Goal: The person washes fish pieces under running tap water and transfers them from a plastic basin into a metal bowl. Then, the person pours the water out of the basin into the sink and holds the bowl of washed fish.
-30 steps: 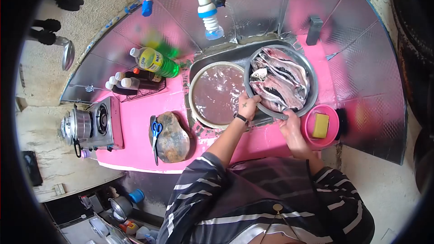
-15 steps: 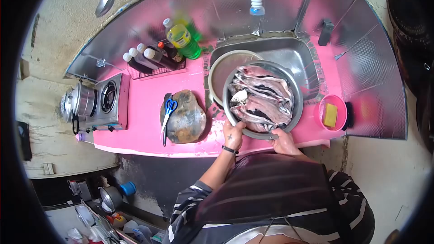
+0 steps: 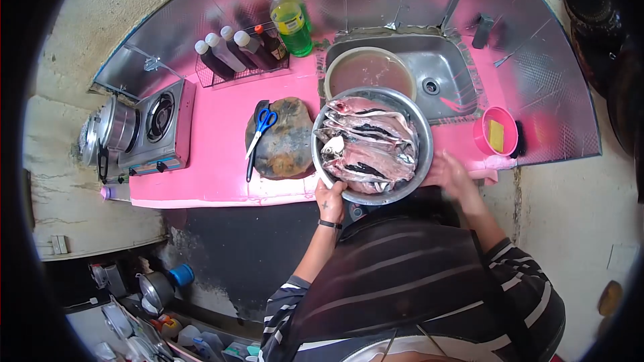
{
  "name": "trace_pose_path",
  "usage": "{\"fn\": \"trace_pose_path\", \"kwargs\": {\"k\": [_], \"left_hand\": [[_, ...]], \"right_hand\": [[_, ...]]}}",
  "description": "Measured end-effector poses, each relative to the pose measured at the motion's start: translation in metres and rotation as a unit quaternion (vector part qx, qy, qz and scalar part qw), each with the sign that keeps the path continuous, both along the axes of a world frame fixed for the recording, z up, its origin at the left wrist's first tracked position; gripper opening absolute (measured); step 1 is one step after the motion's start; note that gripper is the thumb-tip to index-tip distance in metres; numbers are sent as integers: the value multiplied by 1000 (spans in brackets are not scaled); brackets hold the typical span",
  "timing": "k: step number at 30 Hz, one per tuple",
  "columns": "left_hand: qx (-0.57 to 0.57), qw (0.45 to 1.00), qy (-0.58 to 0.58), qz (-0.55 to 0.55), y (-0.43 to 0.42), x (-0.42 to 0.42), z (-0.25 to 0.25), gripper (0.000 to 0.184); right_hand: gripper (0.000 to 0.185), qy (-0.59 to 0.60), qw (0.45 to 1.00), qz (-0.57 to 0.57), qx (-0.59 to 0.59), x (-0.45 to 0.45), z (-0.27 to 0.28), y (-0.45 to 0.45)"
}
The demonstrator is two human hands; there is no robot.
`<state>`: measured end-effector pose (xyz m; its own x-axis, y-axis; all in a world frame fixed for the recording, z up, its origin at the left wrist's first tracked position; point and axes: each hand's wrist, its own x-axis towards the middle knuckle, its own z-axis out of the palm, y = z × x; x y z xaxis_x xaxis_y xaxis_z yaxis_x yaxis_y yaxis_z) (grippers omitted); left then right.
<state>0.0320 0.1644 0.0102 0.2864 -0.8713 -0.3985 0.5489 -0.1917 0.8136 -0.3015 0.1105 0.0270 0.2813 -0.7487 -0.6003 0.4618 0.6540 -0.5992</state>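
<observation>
A round metal basin (image 3: 424, 135) holds several split, opened fish (image 3: 372, 141). My left hand (image 3: 331, 201) grips the basin's lower left rim, thumb over the edge. To the right of the basin, my right hand (image 3: 453, 175) is off the rim with its fingers apart and nothing in it. Behind the basin, a round tub (image 3: 370, 70) of cloudy reddish water sits in the metal sink (image 3: 443, 67). Left of the basin, blue-handled scissors (image 3: 263, 123) and a dark-handled knife (image 3: 251, 161) lie on a wooden chopping board (image 3: 288, 141).
A pink bowl (image 3: 479, 135) with a yellow sponge (image 3: 496, 137) stands at the right. A green bottle (image 3: 291, 23) and a rack (image 3: 258, 70) of sauce bottles stand at the back. At the left are a gas stove (image 3: 168, 127) and a metal pot (image 3: 119, 126).
The basin has come away from the sink towards my body and to the left, uncovering the sink's drain. My right hand has let go of the rim. The camera view has shifted.
</observation>
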Motion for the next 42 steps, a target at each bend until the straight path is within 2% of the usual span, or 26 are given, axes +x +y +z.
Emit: {"fn": "trace_pose_path", "kwargs": {"k": [3,6,9,12,13,14,16,17,19,20,21,25,28,29,32,34,35,36,42], "left_hand": [[6,1000,12,-20,0,3,-1,44],[-10,1000,5,7,-3,0,0,31],[34,999,-19,2,-5,0,-1,25],[108,994,13,32,-8,-2,-8,14],[148,986,69,31,-9,-5,-11,8],[188,974,126,31,-11,-7,-12,6],[212,970,113,29,-12,-10,-4,4],[220,969,110,17,-14,-10,0,2],[226,966,124,2,-12,-4,-9,10],[228,964,133,-15,-10,4,-14,17],[222,966,129,-18,-11,7,-13,18],[203,975,84,-16,-9,19,-22,27],[192,979,65,-8,-5,23,-24,34],[193,980,57,-3,-6,20,-20,35],[195,980,43,7,-8,16,-16,39],[199,979,42,8,-7,18,-16,41],[196,980,37,8,-8,16,-14,41],[201,979,30,11,-9,14,-12,40],[205,979,20,13,-10,14,-9,34]], "right_hand": [[41,177,979,-99,-29,-26,-10,-32],[39,290,946,-89,-110,-19,-5,-74],[38,335,930,-75,-129,-3,-27,-127],[41,430,893,-6,-135,7,-81,-188],[42,462,877,27,-132,9,-101,-206],[44,420,899,45,-112,11,-114,-218],[49,332,937,79,-69,20,-143,-240],[46,378,918,24,-120,28,-164,-245],[34,414,904,-15,-102,40,-132,-239],[31,409,907,-21,-92,40,-128,-242],[30,439,886,-82,-124,40,-138,-246],[33,330,921,-144,-148,10,-156,-278],[33,373,908,-128,-142,-17,-154,-292],[33,334,922,-143,-134,-23,-148,-294],[33,384,898,-154,-148,-60,-159,-309],[33,425,883,-116,-160,-89,-136,-310],[33,444,862,-132,-205,-102,-133,-312],[27,470,850,-152,-184,-104,-103,-306],[29,537,822,-117,-152,-147,-80,-306]]}}
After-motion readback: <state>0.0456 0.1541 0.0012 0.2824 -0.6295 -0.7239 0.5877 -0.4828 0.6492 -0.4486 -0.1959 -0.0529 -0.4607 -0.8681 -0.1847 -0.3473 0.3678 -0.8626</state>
